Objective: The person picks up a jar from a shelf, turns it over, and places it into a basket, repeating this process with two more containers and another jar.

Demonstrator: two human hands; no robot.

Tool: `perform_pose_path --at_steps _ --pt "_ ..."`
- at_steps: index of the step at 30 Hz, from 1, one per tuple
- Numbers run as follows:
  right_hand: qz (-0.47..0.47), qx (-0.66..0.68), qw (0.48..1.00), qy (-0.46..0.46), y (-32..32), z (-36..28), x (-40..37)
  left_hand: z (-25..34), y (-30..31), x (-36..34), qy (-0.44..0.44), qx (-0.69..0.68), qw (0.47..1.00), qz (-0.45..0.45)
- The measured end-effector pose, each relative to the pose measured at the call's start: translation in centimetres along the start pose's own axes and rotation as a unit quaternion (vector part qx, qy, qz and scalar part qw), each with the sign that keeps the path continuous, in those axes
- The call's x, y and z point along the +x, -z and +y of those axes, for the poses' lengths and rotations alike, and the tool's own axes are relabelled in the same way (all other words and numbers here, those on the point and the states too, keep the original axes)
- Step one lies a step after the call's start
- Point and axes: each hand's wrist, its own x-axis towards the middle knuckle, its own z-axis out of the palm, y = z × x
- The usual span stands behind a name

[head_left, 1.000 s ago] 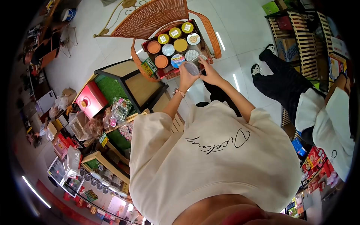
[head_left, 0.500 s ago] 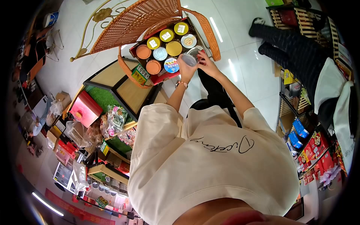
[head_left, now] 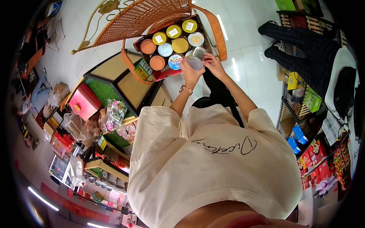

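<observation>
Fingers closed, my left hand (head_left: 190, 73) holds a clear round container (head_left: 195, 63) at the near right corner of a red box (head_left: 167, 74). My right hand (head_left: 215, 64) is against the container's right side, fingers bent; what they grip is too small to make out. Just beyond the container, a clear-topped jar (head_left: 199, 52) sits in the box corner. The box stands on a wicker chair and holds several jars: yellow lids (head_left: 173, 31), orange lids (head_left: 148, 46), a pale blue lid (head_left: 165, 49), a white lid (head_left: 195, 39) and a colourful lid (head_left: 175, 62).
The wicker chair's armrests (head_left: 216, 34) flank the box. A green plate (head_left: 143, 70) with numbers leans at its left. Left stands a wooden display (head_left: 137, 89) with packaged goods. At the right are a person's dark-trousered legs (head_left: 304, 41) and shelves with packets (head_left: 300, 133).
Both my hands stay at the clear container, which has shifted slightly right in view. The person at the right has moved their feet and upper body a little.
</observation>
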Motion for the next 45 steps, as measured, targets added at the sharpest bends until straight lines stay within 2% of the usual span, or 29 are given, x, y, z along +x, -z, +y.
perform_pose_path --at_steps 3,12,15,27,31,34,35,38,42,43,45 --pt "-0.022 -0.009 1.0 -0.011 -0.8 0.0 0.1 -1.0 1.1 -0.1 -0.037 0.037 0.999 0.01" --pt "-0.061 -0.023 0.995 -0.078 -1.3 3.0 0.3 -1.6 1.6 0.2 0.056 0.065 0.994 -0.066" --pt "-0.066 -0.05 0.992 -0.097 -0.6 3.6 0.2 -1.1 1.2 -0.1 0.056 0.081 0.993 -0.063" --pt "-0.081 -0.011 0.991 -0.103 0.1 5.7 0.9 -2.6 0.3 0.0 0.031 0.01 0.997 -0.075" --pt "-0.067 -0.09 0.989 -0.093 0.3 5.1 1.3 -3.1 -0.1 0.3 0.009 0.009 0.998 -0.064" --pt "-0.035 -0.202 0.975 -0.081 -0.3 4.3 1.9 -2.6 0.2 0.5 0.053 0.011 0.995 -0.086" --pt "-0.036 -0.259 0.962 -0.079 -0.2 3.7 2.1 -2.5 0.6 0.6 0.061 0.012 0.994 -0.087" --pt "0.015 -0.436 0.899 0.035 -1.6 2.0 2.7 -3.0 1.7 -0.2 0.105 -0.055 0.992 -0.038" --pt "-0.017 -0.535 0.84 0.081 -3.8 1.9 4.4 -3.7 4.7 -1.9 0.14 -0.036 0.99 -0.005" --pt "-0.048 -0.556 0.828 0.058 -4.3 2.0 4.8 -4.0 5.4 -2.2 0.141 -0.034 0.989 -0.001" --pt "-0.05 -0.588 0.806 0.052 -5.9 2.5 5.1 -4.8 6.4 -2.6 0.128 -0.035 0.991 0.013"
